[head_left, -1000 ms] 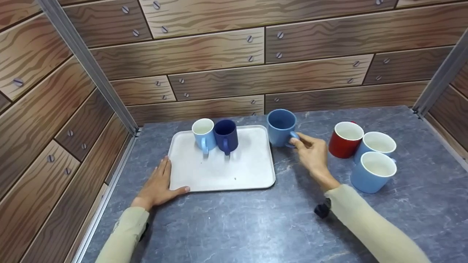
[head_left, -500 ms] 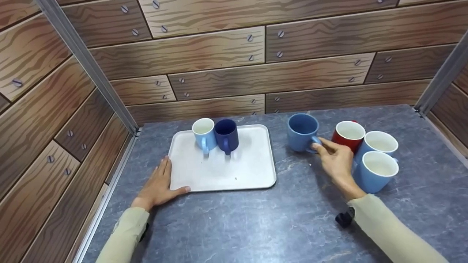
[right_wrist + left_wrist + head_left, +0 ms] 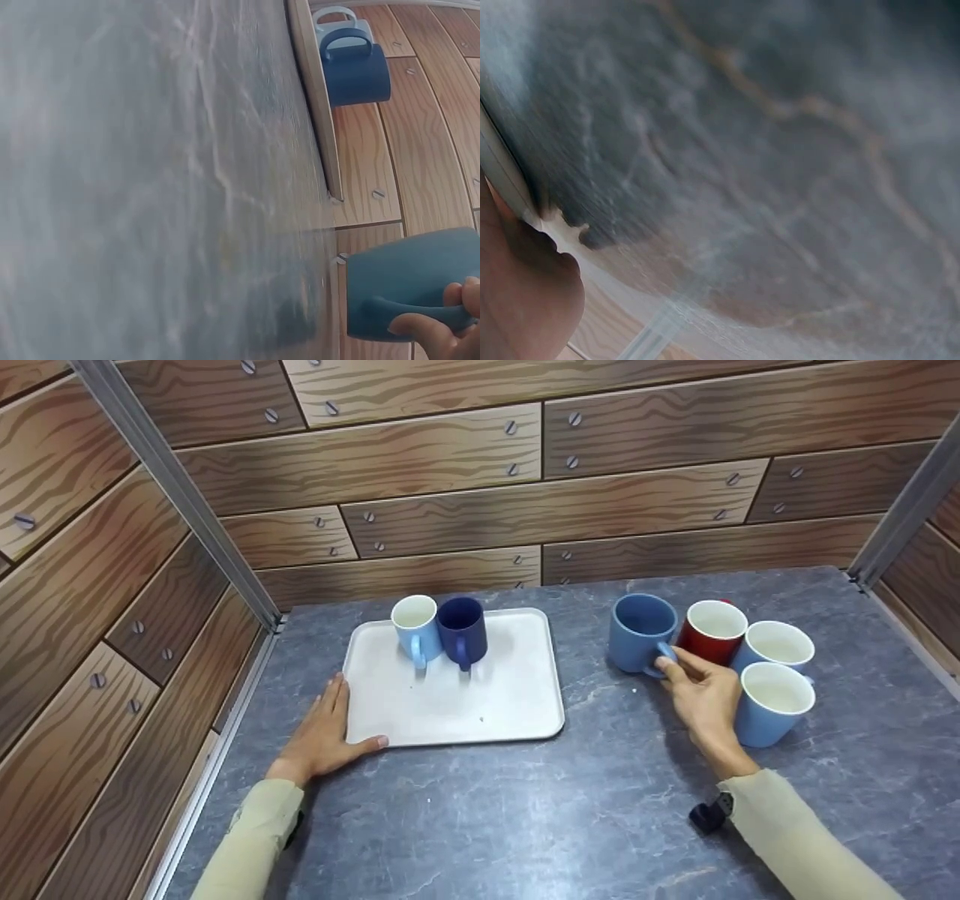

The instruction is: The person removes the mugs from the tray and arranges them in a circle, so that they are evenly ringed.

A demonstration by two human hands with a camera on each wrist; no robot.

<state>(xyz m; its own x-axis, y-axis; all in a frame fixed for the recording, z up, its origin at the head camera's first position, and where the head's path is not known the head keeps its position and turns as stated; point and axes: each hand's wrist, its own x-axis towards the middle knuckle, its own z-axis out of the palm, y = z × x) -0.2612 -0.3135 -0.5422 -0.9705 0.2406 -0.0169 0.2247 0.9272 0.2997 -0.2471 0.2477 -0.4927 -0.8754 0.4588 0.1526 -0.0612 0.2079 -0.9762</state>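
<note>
My right hand (image 3: 705, 694) pinches the handle of a medium-blue mug (image 3: 637, 637), upright to the right of the tray. In the right wrist view, thumb and fingers close on the handle of that blue mug (image 3: 412, 274). My left hand (image 3: 319, 735) lies with straight fingers along the left edge of a white tray (image 3: 450, 716), its thumb at the near-left corner. On the tray, toward the back, a light-blue mug (image 3: 412, 622) and a dark-blue mug (image 3: 469, 630) stand side by side, handles facing me. The left wrist view shows part of the left hand (image 3: 532, 292) at the tray's edge.
A red mug (image 3: 705, 649) stands just right of the held mug. Beyond it are two light-blue mugs with white insides, one farther back (image 3: 780, 641) and one nearer (image 3: 769, 724). Wood-patterned walls (image 3: 450, 480) border the grey marbled table (image 3: 510, 817) at the back and sides.
My right hand has carried the medium-blue mug rightward, from beside the tray's right edge to next to the red mug. The left hand stays at the tray.
</note>
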